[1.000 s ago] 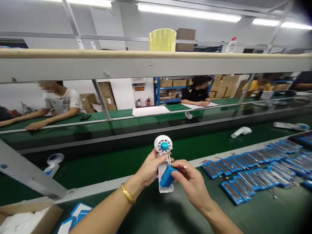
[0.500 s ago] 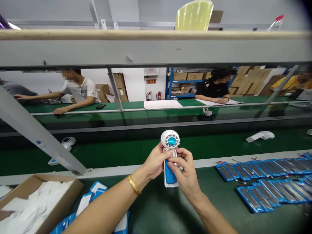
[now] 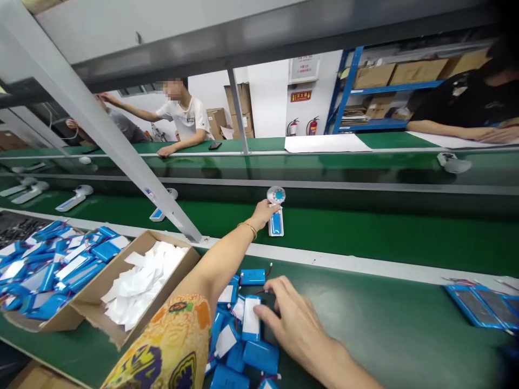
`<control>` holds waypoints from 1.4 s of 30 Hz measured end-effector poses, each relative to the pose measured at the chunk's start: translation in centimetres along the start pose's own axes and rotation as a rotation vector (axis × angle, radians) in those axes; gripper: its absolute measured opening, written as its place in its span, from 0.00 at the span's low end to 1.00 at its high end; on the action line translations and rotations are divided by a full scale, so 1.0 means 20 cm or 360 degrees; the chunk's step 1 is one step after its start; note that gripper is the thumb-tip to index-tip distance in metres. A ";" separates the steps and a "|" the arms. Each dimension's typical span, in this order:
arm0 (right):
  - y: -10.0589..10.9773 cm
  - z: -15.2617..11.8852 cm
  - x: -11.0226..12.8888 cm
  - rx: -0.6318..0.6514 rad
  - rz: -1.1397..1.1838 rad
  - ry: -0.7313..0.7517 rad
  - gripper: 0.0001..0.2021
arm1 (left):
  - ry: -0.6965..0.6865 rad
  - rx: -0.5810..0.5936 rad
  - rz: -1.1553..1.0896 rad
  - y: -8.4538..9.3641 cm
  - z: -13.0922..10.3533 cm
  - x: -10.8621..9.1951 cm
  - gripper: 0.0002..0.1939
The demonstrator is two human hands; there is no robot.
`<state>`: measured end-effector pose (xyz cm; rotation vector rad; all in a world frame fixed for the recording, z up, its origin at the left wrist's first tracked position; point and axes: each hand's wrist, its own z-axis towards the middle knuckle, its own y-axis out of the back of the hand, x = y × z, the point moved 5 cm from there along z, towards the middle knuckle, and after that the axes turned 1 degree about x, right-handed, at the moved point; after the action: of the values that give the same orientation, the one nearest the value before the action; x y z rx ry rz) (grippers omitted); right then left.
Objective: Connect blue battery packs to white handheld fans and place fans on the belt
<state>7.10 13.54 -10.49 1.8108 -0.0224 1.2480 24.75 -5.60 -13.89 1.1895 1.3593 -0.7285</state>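
Observation:
My left hand [image 3: 263, 215], reaching far forward, pinches a white handheld fan [image 3: 276, 229] by its neck over the green conveyor belt. The fan's back is off its handle, and a blue battery pack [image 3: 276, 222] lies inside. Closer to me, my right hand [image 3: 292, 319] has its thumb and fingers apart over a loose pile of blue battery packs [image 3: 261, 355]. Its thumb tip overlaps the edge of a pack with a white face [image 3: 251, 319]; I cannot tell whether they touch.
Left of my arm stands a cardboard box of white paper pieces [image 3: 140, 286], beside a box heaped with blue packs [image 3: 60, 270]. A slanted metal post [image 3: 121, 146] rises there. More fans [image 3: 75, 198] lie along the belt. Packs [image 3: 482, 305] line the right. Co-workers sit opposite.
My left hand has carried the fan forward and away from me to the belt. My right hand has let go of it and dropped to the battery pile. The view has turned left.

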 end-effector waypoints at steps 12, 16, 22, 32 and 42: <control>-0.11 0.11 -0.11 -0.0019 0.0809 -0.0270 0.11 | -0.0293 0.0065 0.0658 0.23 -0.35 -0.22 0.11; 0.04 0.08 -0.22 -0.0120 0.1318 -0.0300 0.19 | -0.0480 0.0441 0.0608 0.13 -0.82 -0.32 0.07; 0.26 -0.02 -0.22 -0.0167 0.1600 -0.0088 0.21 | -0.0196 0.0689 0.0272 -0.04 -1.14 -0.20 0.08; 0.33 -0.06 -0.24 -0.0003 0.2120 0.0020 0.19 | -0.0311 0.0571 0.0063 -0.17 -1.15 -0.23 0.09; 0.28 -0.07 -0.25 0.0159 0.2309 0.0029 0.19 | -0.0719 0.0476 0.0497 -0.18 -1.14 -0.32 0.05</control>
<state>0.95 8.91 -10.48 1.7886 -1.4938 2.1942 12.83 12.94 -4.47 1.3320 0.6884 -0.9256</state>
